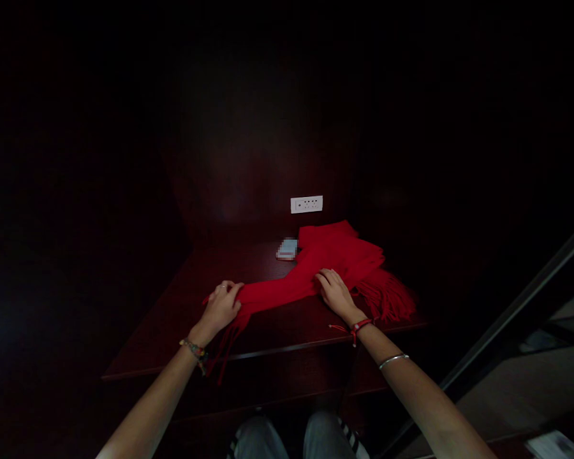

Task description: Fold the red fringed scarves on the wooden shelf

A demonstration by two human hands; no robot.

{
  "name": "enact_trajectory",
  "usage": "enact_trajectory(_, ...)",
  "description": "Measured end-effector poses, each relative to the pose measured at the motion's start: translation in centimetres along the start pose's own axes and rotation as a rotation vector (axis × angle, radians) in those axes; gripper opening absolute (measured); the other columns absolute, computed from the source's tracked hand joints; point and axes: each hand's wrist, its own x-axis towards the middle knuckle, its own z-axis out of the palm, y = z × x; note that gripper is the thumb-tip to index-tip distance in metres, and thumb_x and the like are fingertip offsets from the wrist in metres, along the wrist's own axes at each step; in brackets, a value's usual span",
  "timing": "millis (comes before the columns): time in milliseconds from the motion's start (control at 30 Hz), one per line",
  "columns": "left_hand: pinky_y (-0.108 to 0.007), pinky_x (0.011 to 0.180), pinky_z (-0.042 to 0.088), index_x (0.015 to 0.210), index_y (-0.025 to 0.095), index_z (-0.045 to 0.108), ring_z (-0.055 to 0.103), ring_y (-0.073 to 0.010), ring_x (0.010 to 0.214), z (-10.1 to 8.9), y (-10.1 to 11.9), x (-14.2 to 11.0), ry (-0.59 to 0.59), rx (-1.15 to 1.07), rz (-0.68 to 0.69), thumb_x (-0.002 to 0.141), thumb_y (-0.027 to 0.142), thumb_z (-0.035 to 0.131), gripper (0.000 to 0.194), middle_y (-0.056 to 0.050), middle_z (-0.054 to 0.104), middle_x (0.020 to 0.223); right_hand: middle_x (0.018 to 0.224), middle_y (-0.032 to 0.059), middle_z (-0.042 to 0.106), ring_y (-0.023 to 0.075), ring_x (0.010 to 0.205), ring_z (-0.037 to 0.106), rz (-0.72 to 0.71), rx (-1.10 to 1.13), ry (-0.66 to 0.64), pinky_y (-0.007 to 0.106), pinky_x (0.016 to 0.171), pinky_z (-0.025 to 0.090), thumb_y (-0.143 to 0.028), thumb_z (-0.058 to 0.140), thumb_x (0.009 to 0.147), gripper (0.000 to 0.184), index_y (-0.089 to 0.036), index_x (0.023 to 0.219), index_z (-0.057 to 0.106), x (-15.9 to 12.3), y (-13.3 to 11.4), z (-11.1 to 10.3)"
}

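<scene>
A red fringed scarf [277, 290] lies across the dark wooden shelf, its left part stretched out in a band and its right part bunched in a heap. At the band's left end, my left hand [224, 306] pinches the cloth between thumb and fingers. Loose fringe hangs below that hand over the shelf's front edge. My right hand [335, 292] rests on the scarf where the band meets the heap, fingers curled onto the cloth; its fingertips are partly lost against the fabric. More fringe spreads to the right of the heap.
A small pale flat object [287, 249], blurred out, lies behind the scarf. On the back wall is a white socket panel [307, 204]. The dark shelf [172, 331] ends in a front edge above my knees. A metal-edged frame [511, 312] slants up at the right.
</scene>
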Motion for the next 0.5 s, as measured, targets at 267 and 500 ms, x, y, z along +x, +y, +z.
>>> enact_trajectory(267, -0.033, 0.083, 0.04, 0.103, 0.019, 0.053, 0.051, -0.0227, 0.098, 2.4, 1.2, 0.7, -0.066, 0.007, 0.174, 0.083, 0.013, 0.033, 0.029, -0.011, 0.055, 0.105, 0.088, 0.0066, 0.057, 0.0166, 0.084, 0.048, -0.153, 0.002, -0.275, 0.028, 0.076, 0.034, -0.02, 0.04, 0.086, 0.021, -0.017, 0.091, 0.06, -0.1, -1.0, -0.4)
enact_trajectory(500, -0.032, 0.086, 0.038, 0.106, 0.021, 0.052, 0.051, -0.0196, 0.098, 2.6, 0.1, 0.8, -0.093, -0.079, 0.282, 0.088, 0.026, 0.033, 0.027, -0.009, 0.055, 0.107, 0.086, 0.0069, 0.058, 0.0185, 0.084, 0.048, -0.127, -0.051, -0.271, 0.032, 0.079, 0.033, -0.015, 0.042, 0.084, 0.016, -0.016, 0.085, 0.059, 0.4, -1.6, -0.4)
